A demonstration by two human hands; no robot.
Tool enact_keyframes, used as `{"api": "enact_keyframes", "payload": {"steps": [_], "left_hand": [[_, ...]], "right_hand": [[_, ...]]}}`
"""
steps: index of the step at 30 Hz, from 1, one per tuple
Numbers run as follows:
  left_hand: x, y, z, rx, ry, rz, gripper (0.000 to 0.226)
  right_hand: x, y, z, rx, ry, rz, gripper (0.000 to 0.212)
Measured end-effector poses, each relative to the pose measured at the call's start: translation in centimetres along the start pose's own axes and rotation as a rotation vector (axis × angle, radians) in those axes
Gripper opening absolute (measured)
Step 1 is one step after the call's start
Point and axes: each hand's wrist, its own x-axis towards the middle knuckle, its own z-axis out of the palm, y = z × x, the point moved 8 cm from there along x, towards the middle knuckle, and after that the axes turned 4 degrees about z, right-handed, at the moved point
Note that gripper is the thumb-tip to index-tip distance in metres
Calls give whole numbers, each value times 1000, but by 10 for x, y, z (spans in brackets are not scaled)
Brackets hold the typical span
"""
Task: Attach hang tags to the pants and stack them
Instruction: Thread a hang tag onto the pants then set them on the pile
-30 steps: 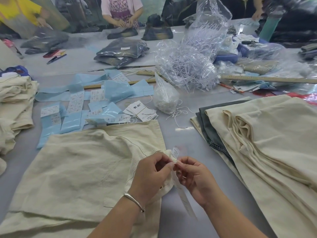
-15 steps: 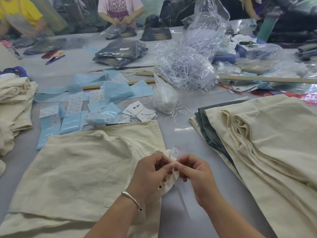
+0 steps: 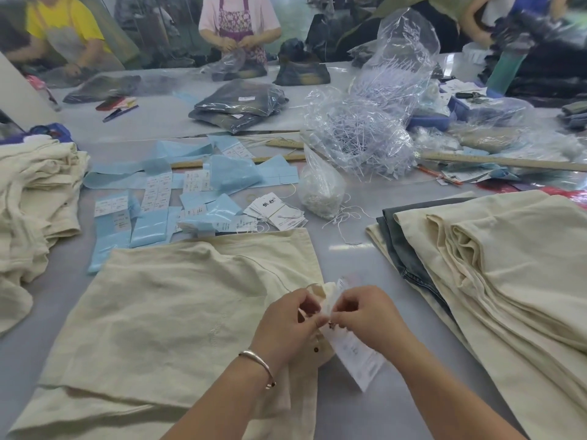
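Cream pants [image 3: 165, 312] lie folded flat on the grey table in front of me. My left hand [image 3: 286, 325] pinches a raised fold of the waistband at the pants' right edge. My right hand [image 3: 365, 315] pinches the top of a white hang tag [image 3: 357, 354] against that fold, and the tag hangs down and to the right. A stack of cream pants [image 3: 495, 281] with one grey pair lies to the right. Another heap of cream pants [image 3: 35, 198] sits at the left edge.
Blue label sheets [image 3: 152, 204], a bundle of white hang tags [image 3: 276, 211] and a small bag of strings [image 3: 320, 185] lie beyond the pants. A large clear bag of plastic fasteners [image 3: 365, 134] and wooden rulers [image 3: 502, 160] sit further back. Several people work at the far side.
Both hands stay together at the waistband fold. The hang tag has swung from edge-on to show its printed face, hanging to the lower right.
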Motion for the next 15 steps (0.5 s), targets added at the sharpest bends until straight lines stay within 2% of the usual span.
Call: {"api": "enact_keyframes", "payload": {"steps": [1, 2, 5, 7, 9, 11, 12, 13, 15], "left_hand": [[0, -2, -3, 76, -19, 18, 15], [-1, -4, -10, 139, -29, 30, 14], [-7, -29, -53, 184, 45, -13, 10], [-18, -62, -102, 244, 161, -64, 8], [-35, -106, -161, 415, 275, -163, 4], [-58, -156, -221, 589, 368, -375, 20], [-71, -180, -248, 648, 395, -496, 31], [-83, -202, -271, 689, 398, -607, 46], [-101, -238, -300, 680, 364, -767, 77]], "right_hand": [[5, -7, -1, -231, 64, 17, 8], [9, -19, -3, -341, 141, 23, 7], [19, -68, 11, -300, 288, -130, 22], [28, -98, 37, -348, 298, -253, 36], [47, -110, 75, -564, 216, -229, 62], [70, -101, 105, -755, 95, -76, 85], [80, -92, 113, -781, 50, 18, 89], [87, -81, 117, -776, 20, 103, 85], [98, -70, 120, -696, -5, 150, 55]]}}
